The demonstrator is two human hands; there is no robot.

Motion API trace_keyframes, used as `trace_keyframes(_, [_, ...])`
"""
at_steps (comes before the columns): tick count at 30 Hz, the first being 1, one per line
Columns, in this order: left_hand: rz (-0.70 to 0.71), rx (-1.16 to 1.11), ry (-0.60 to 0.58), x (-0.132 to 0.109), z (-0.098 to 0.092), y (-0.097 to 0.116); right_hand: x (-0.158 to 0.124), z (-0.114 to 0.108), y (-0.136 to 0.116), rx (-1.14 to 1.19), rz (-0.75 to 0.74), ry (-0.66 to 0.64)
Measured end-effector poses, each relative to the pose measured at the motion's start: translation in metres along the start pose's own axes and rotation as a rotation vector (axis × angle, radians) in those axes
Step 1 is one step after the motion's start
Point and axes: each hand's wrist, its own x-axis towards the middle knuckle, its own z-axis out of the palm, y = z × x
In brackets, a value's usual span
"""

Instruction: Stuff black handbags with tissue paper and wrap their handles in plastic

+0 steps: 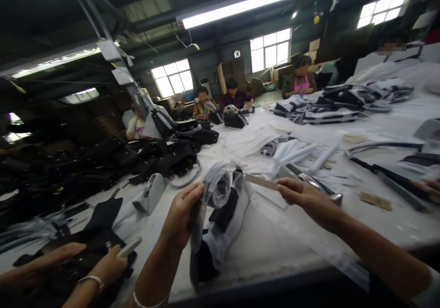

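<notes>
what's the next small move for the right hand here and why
Probably ease the flat brown strip slightly toward the partly wrapped black bag: the right hand pinches one end, the other end appears to be right by the bag's edge, and the left hand holds the bag's opposite side. Whether the strip already touches it is unclear.

Fingertips of the left hand (pixel 182 209) are hidden at the wrapped black item (pixel 225 209). Motion blur obscures whether the brown strip (pixel 261 181) in the right hand (pixel 304 200) touches that item. The right edge crops a co-worker's hand (pixel 432 189); the left edge crops the dark pile (pixel 85 166).
</notes>
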Motion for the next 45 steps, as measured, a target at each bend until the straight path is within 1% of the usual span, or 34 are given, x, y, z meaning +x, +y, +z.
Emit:
trace_keyframes(3, [0.015,-0.027,-0.018,-0.004,-0.001,0.003,-0.013,0.038,-0.016,0.068,0.001,-0.137])
trace_keyframes(4, [0.023,-0.019,-0.039,-0.006,-0.001,0.004,-0.016,0.047,-0.020,0.080,0.014,-0.158])
trace_keyframes(6, [0.053,0.000,-0.080,-0.008,-0.003,0.006,-0.021,0.060,-0.024,0.117,0.049,-0.154])
trace_keyframes(10, [0.101,0.054,-0.108,-0.013,-0.005,0.009,-0.028,0.078,-0.020,0.181,0.088,-0.098])
trace_keyframes(13, [0.116,0.096,-0.138,-0.017,-0.004,0.012,-0.029,0.090,-0.019,0.211,0.088,-0.090])
trace_keyframes(15, [0.128,0.121,-0.174,-0.019,-0.001,0.014,-0.028,0.098,-0.022,0.240,0.069,-0.105])
trace_keyframes(17, [0.144,0.147,-0.204,-0.021,0.002,0.016,-0.026,0.105,-0.028,0.278,0.039,-0.162])
trace_keyframes(20, [0.153,0.177,-0.253,-0.023,0.005,0.019,-0.021,0.110,-0.041,0.355,0.032,-0.285])
trace_keyframes(23, [0.138,0.210,-0.297,-0.023,0.006,0.021,-0.016,0.109,-0.051,0.399,0.000,-0.368])
trace_keyframes(27, [0.148,0.273,-0.311,-0.023,0.003,0.024,-0.012,0.105,-0.057,0.378,-0.075,-0.436])
trace_keyframes(31, [0.196,0.360,-0.348,-0.025,0.003,0.028,-0.015,0.104,-0.061,0.422,-0.039,-0.462])
trace_keyframes(34, [0.253,0.455,-0.360,-0.029,0.005,0.033,-0.023,0.106,-0.067,0.499,0.029,-0.455])
trace_keyframes(36, [0.300,0.526,-0.342,-0.031,0.007,0.036,-0.028,0.108,-0.072,0.547,0.062,-0.438])
trace_keyframes(40, [0.365,0.666,-0.243,-0.035,0.010,0.038,-0.035,0.114,-0.077,0.561,0.068,-0.361])
trace_keyframes(45, [0.431,0.751,-0.132,-0.037,0.015,0.031,-0.033,0.128,-0.074,0.622,0.074,-0.213])
